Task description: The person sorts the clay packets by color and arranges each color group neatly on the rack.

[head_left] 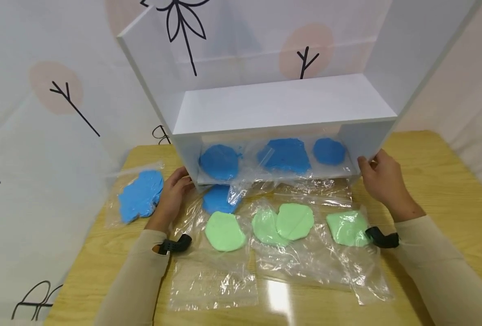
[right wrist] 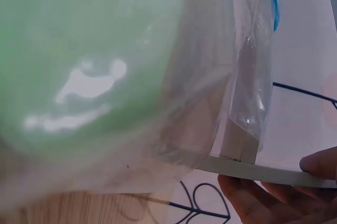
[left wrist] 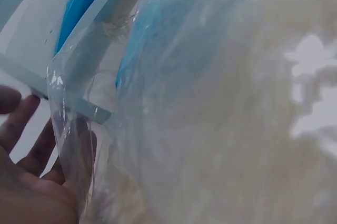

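at the centre of the frame, a white shelf unit (head_left: 281, 104) is held near both lower corners, likely to keep it square. the right hand (head_left: 383, 179) pinches the side panel (right wrist: 274, 174) between thumb and fingers; the left hand (head_left: 169, 199) touches the opposite side with fingers apart, though whether its thumb clamps i cannot tell. three blue slabs (head_left: 286, 155) lie in the unit's low compartment, seemingly laid flat to fit. green slabs (head_left: 224, 232) in clear bags (head_left: 214, 290) spread across the surface (head_left: 449, 172) at lower centre, perhaps for easy reach.
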`<state>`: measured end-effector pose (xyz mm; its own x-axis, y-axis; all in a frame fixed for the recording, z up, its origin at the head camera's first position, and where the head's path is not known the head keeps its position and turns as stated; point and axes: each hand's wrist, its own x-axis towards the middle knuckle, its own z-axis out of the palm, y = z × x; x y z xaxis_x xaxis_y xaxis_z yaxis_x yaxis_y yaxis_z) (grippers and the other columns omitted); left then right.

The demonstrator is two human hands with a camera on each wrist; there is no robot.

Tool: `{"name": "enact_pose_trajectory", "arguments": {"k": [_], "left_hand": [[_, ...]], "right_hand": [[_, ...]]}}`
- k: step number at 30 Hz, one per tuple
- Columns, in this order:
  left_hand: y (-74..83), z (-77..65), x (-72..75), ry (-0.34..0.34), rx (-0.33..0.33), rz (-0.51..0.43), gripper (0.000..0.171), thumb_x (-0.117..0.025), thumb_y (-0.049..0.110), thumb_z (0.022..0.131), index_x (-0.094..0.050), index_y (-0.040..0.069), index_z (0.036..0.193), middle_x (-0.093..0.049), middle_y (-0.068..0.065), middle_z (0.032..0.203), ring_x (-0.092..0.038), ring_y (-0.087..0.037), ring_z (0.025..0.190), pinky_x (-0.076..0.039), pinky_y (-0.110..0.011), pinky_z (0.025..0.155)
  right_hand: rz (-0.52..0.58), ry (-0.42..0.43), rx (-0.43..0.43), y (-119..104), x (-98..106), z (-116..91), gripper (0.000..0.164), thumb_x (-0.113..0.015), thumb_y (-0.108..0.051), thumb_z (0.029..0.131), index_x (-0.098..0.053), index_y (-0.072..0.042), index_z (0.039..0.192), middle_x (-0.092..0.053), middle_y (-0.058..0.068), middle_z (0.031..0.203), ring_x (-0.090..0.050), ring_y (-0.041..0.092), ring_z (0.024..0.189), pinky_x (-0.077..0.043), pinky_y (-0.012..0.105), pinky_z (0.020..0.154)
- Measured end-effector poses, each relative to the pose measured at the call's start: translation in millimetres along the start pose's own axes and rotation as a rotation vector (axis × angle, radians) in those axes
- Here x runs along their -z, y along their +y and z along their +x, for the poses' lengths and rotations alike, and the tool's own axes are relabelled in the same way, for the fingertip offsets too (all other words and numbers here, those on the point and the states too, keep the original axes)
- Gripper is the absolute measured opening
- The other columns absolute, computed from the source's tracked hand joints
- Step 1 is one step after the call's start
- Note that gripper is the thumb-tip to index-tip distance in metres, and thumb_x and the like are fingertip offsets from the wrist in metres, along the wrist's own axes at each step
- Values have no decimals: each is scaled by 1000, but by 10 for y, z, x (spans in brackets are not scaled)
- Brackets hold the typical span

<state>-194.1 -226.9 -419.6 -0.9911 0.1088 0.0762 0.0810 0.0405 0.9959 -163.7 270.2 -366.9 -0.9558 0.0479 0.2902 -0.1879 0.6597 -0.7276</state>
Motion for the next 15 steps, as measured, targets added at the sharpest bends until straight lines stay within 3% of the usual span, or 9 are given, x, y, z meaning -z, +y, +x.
{"name": "enact_pose_trajectory", "arguments": {"k": [7,11,15], "left_hand": [[106,14,-34,80,-3,299,36,-43,15,106,-54,6,140,-58,-14,135,-60,-24,117,-49,-40,101],[164,20,-12,161,-54,344,34,-43,10,105,-58,1,135,-61,-18,132,-62,-30,117,-54,-39,98],[214,9,56,242,-103,391,32,-46,11,105,-61,5,133,-62,-15,131,-62,-28,119,-54,-38,97]], "right_hand": [[-28,6,-11,8,-5,3,42,-41,-12,105,-43,19,134,-52,45,126,-57,61,108,-35,0,59],[-45,11,-17,-5,-8,8,42,-41,-12,105,-44,19,134,-53,44,124,-58,59,105,-35,2,59],[-44,10,-24,-11,-9,9,43,-41,-12,105,-43,18,135,-53,44,125,-58,58,105,-34,1,59]]}}
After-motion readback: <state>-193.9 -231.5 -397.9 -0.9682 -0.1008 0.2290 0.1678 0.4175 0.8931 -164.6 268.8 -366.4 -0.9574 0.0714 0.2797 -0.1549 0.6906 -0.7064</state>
